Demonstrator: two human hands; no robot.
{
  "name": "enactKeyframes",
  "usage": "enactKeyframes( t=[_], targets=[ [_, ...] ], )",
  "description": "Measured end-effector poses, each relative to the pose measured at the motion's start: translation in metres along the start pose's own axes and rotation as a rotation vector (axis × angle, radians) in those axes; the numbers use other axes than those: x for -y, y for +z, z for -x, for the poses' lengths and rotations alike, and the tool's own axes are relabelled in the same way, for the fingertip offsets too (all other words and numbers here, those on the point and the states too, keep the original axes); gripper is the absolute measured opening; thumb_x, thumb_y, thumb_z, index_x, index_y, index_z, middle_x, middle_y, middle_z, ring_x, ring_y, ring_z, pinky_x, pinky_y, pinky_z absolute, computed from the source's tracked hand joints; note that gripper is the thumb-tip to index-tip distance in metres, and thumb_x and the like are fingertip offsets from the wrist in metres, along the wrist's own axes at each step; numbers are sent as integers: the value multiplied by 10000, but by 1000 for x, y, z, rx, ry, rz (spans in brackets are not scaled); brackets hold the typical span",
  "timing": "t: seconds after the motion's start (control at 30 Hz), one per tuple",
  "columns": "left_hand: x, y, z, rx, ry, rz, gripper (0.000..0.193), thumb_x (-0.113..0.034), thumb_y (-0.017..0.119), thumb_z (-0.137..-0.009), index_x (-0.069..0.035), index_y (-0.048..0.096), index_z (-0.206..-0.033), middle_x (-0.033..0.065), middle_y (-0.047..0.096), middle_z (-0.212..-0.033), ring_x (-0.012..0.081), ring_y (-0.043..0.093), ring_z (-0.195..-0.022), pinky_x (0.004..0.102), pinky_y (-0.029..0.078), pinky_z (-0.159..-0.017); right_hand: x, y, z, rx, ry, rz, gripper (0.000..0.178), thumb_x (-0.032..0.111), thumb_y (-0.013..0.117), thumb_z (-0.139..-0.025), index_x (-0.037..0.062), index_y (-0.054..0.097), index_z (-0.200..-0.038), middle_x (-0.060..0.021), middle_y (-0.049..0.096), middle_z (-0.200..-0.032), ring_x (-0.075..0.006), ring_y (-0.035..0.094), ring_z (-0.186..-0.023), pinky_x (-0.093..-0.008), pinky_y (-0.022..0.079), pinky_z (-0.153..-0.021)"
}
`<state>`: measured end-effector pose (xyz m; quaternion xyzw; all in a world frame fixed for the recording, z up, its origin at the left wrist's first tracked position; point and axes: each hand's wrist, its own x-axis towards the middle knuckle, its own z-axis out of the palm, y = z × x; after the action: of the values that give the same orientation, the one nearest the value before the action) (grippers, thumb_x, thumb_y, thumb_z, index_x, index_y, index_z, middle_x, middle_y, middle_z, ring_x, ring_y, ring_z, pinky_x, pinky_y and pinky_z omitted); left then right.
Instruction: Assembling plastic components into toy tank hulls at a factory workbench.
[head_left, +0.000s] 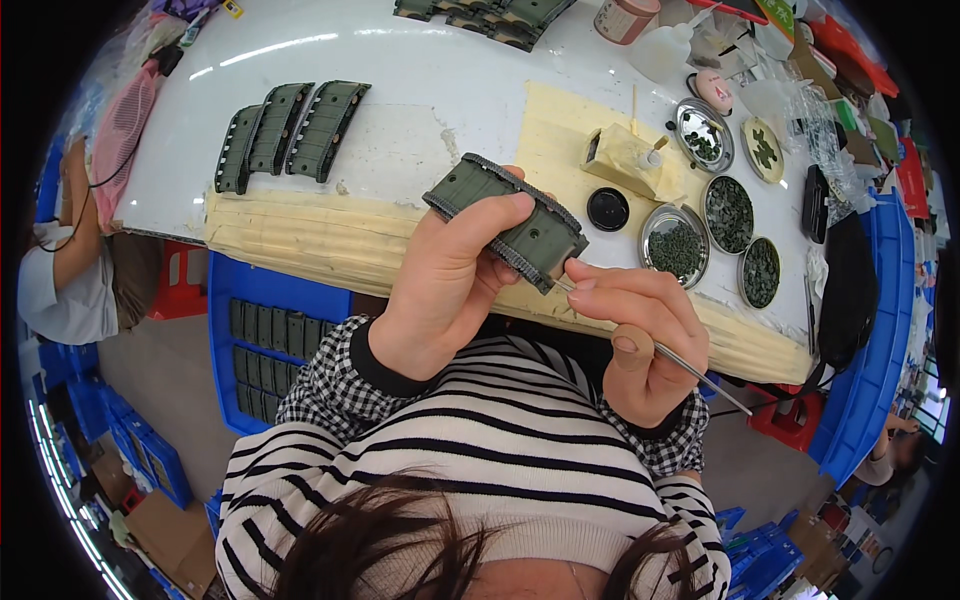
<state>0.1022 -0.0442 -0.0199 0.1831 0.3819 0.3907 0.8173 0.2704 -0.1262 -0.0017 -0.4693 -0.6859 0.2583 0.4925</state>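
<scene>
My left hand (450, 265) grips a dark green model part (510, 225), its thumb across the top. The part is a tilted block with ridged, tread-like strips along both long sides. My right hand (645, 335) pinches a slim metal rod-like tool (700, 375), its thin tip touching or just beside the part's near right end. A tan finger cover or bandage wraps one right-hand digit. Whether the tool holds a tiny piece cannot be made out. Round dishes of small dark green pieces, including a metal dish (650, 270), sit just beyond my right hand.
Similar green parts (325, 130) stand at the left of the white table (420, 80). A paper-wrapped holder (625, 165) and a black round lid (608, 208) lie right of centre. A blue crate (225, 300) of green parts is below left. Another person (70, 280) sits left.
</scene>
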Motion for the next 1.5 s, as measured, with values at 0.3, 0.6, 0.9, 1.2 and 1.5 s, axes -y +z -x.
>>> enactKeyframes(
  t=[0.3,0.6,0.9,1.2,1.5],
  targets=[
    [-2,2,3,1,-9,6,353,-136,637,-867,-75,515,-1193,98,632,-1075,140,635,-886,196,451,-575,4,-1,0,68,-14,30,217,10,634,-847,11,672,-1061,-167,641,-1073,-266,669,-951,-316,542,-806],
    [-3,2,3,5,-25,63,349,-122,631,-870,-66,517,-1196,118,628,-1079,160,638,-877,218,487,-613,1,2,0,33,-74,12,229,132,613,-906,-6,653,-1085,-175,644,-1071,-275,663,-962,-326,532,-824],
    [-17,-6,0,191,45,194,483,-198,550,-936,-41,399,-1368,191,595,-1164,234,626,-1017,308,557,-805,-10,7,13,-339,-7,-171,579,476,307,-1013,-8,623,-981,-165,624,-919,-260,663,-852,-324,512,-774],
    [-15,-18,-14,579,-273,840,701,-436,550,-936,53,335,-1391,133,452,-1209,168,582,-909,224,575,-779,-8,5,12,-386,-76,-114,584,477,312,-1013,-12,626,-965,-161,619,-915,-250,661,-809,-313,511,-734],
    [-11,3,-15,398,-326,800,604,-458,599,-896,94,498,-1118,145,589,-1023,145,667,-861,190,596,-772,-3,6,15,-361,-84,-80,559,471,349,-1003,-14,623,-966,-149,611,-913,-247,665,-794,-305,516,-721]
  ],
)
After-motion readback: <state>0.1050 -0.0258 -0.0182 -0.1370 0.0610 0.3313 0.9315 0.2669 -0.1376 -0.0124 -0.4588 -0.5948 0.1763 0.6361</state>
